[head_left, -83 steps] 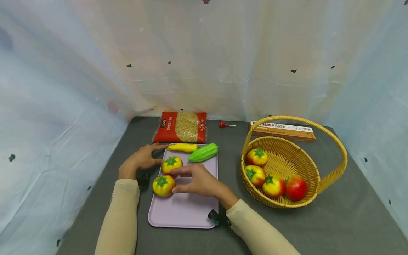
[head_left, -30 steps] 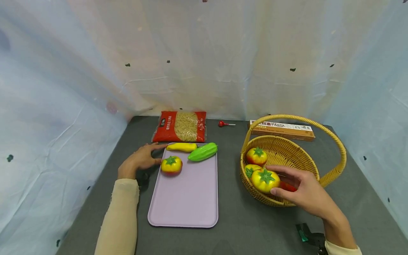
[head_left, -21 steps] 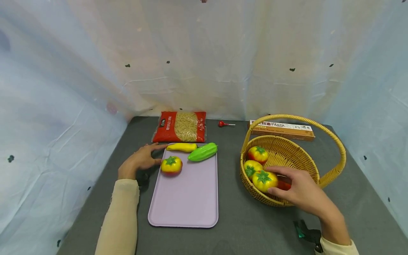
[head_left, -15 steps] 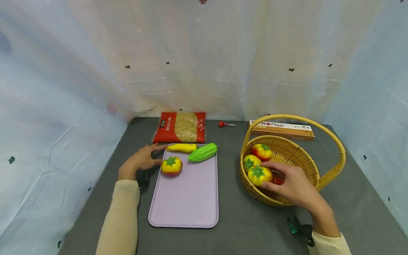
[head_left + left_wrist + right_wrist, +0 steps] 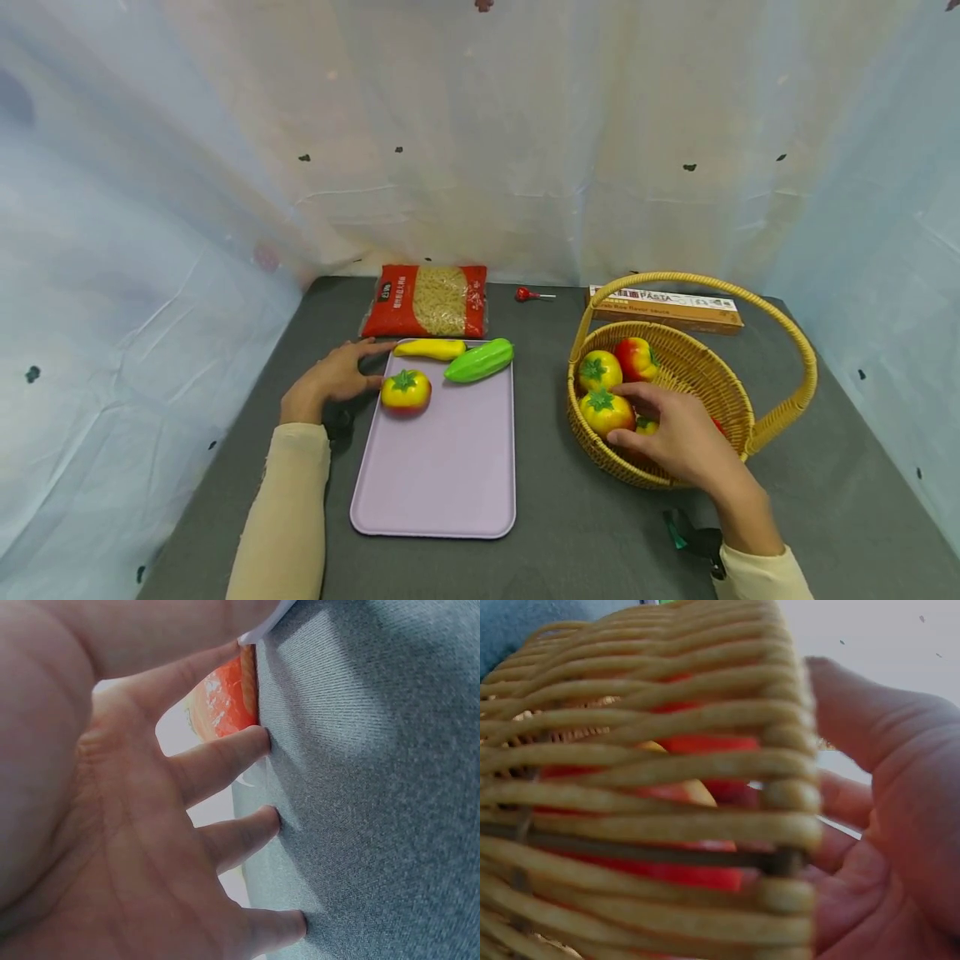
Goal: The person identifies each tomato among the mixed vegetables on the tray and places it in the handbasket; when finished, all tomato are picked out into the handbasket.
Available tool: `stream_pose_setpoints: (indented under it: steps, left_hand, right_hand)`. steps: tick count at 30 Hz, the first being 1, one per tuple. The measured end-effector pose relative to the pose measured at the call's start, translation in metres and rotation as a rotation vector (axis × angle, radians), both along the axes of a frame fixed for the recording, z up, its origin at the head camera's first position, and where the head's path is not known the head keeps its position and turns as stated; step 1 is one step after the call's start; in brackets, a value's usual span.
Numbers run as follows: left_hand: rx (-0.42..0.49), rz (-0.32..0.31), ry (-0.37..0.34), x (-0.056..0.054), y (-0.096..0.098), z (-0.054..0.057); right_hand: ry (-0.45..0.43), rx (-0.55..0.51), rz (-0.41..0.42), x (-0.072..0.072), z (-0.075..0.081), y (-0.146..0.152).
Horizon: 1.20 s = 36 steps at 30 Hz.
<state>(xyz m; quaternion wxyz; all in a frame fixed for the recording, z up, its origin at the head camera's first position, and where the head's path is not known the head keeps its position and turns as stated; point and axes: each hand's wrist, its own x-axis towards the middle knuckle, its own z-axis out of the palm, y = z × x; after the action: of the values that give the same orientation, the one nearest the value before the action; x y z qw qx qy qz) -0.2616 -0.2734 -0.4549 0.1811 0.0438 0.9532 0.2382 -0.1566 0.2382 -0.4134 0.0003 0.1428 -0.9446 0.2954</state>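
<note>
In the head view, my right hand (image 5: 681, 432) reaches over the front of the wicker basket (image 5: 697, 367). Its thumb and fingers hold a yellow-red tomato (image 5: 604, 414) with a green top, low at the basket's left side. Against that one lies another yellow tomato (image 5: 599, 369), and a redder tomato (image 5: 636, 359) sits behind. More tomatoes are partly hidden under the hand. My left hand (image 5: 333, 377) rests with spread fingers at the left edge of the lilac tray (image 5: 442, 475); its fingertips meet the table in the left wrist view. One tomato (image 5: 406, 391) lies on the tray.
A yellow, banana-shaped piece (image 5: 430, 349) and a green, ridged, pointed one (image 5: 480, 361) lie at the tray's far end. Behind them is a red pasta bag (image 5: 427, 301). A lollipop (image 5: 531, 294) and a pasta box (image 5: 671, 312) lie farther back; the basket's handle (image 5: 697, 280) arches high.
My right hand has carried a tomato from the tray into the basket, then moved it leftward there. The basket's other tomatoes have shifted, one toward the back. My left hand has stayed put.
</note>
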Motion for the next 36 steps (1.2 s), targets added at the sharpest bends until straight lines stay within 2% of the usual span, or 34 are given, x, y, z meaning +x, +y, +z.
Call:
stream_pose_setpoints:
  steps: [6, 11, 15, 19, 21, 23, 27, 32, 36]
  left_hand:
    - [-0.016, 0.0, 0.0, 0.0, -0.002, 0.004]
    - [-0.008, 0.006, -0.006, 0.001, -0.002, 0.001]
    - [-0.001, 0.003, -0.002, 0.002, -0.002, 0.0]
    - [-0.005, -0.005, 0.01, 0.001, -0.004, 0.001]
    - [-0.008, -0.007, 0.008, 0.0, -0.004, 0.001]
    - [-0.01, -0.001, 0.001, 0.0, -0.004, 0.001]
    - [-0.008, 0.012, -0.014, 0.002, -0.002, 0.002]
    - [-0.012, 0.015, -0.016, 0.002, 0.001, 0.002]
    - [-0.017, 0.019, -0.017, 0.002, 0.003, 0.004]
  right_hand:
    - [0.069, -0.002, -0.024, -0.003, -0.006, -0.006]
    - [0.098, 0.028, -0.039, -0.004, -0.006, -0.012]
    - [0.134, -0.047, -0.013, -0.004, -0.002, -0.018]
    - [0.175, -0.178, 0.076, -0.006, 0.006, -0.034]
    - [0.154, -0.263, 0.139, -0.006, 0.01, -0.046]
    - [0.097, -0.361, 0.207, -0.008, 0.013, -0.06]
    - [0.004, -0.506, 0.342, -0.014, 0.011, -0.092]
    - [-0.08, -0.598, 0.461, -0.025, 0.005, -0.128]
    - [-0.121, -0.617, 0.502, -0.034, 0.001, -0.153]
